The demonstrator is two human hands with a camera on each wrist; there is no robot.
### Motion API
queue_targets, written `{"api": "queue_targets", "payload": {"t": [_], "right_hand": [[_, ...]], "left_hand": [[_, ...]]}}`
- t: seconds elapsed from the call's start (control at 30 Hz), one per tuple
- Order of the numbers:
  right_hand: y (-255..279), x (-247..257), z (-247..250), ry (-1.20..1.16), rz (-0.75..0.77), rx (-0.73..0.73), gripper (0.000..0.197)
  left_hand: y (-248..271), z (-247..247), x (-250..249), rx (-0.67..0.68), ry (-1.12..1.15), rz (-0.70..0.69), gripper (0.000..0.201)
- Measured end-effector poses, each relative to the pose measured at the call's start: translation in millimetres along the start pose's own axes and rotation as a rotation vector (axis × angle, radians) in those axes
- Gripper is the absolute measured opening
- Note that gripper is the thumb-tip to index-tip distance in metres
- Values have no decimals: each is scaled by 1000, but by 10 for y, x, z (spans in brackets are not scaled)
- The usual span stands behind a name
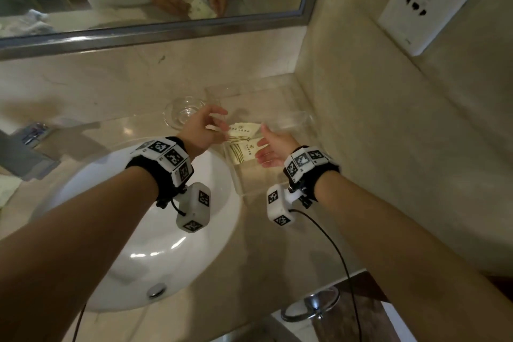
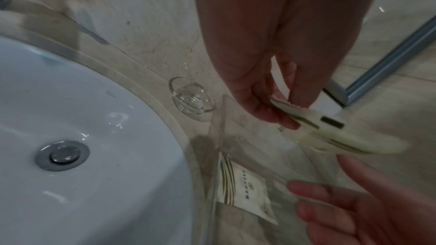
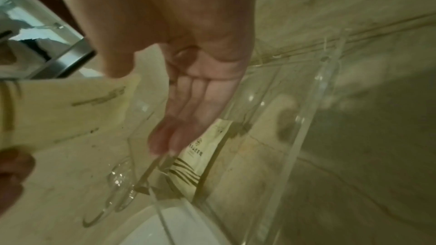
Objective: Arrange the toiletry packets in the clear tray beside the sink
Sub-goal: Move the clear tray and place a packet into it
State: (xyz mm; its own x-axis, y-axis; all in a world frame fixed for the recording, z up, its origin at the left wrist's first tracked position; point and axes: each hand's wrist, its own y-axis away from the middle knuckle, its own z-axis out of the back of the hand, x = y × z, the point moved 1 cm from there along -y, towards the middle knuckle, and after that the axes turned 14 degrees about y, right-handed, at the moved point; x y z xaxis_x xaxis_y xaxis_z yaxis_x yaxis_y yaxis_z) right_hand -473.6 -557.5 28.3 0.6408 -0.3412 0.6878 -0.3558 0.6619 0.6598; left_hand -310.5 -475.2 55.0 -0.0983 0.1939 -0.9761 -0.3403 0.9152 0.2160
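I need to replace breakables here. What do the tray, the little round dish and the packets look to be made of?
Tray: clear rigid plastic or acrylic, judging by its flat see-through walls. Round dish: probably glass, transparent with bright glints. Packets: matte cream paper or film; the left hand pinches one.

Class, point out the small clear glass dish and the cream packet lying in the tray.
Small clear glass dish point(image 1: 183, 113): head view, its bowl.
Cream packet lying in the tray point(image 2: 245, 187): left wrist view, its printed face.

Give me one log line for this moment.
left hand: pinches packet | right hand: open | clear tray: one packet inside
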Motion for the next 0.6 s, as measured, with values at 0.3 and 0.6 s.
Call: {"api": "queue_targets", "payload": {"t": [0.3,0.6], "right_hand": [[105,-24,126,-204,199,51,13],[-35,-469,463,-458,-163,-256,23]], "left_hand": [[-8,-260,-3,77,-47,128,70],[-95,-377,74,-20,-83,131,38]]}}
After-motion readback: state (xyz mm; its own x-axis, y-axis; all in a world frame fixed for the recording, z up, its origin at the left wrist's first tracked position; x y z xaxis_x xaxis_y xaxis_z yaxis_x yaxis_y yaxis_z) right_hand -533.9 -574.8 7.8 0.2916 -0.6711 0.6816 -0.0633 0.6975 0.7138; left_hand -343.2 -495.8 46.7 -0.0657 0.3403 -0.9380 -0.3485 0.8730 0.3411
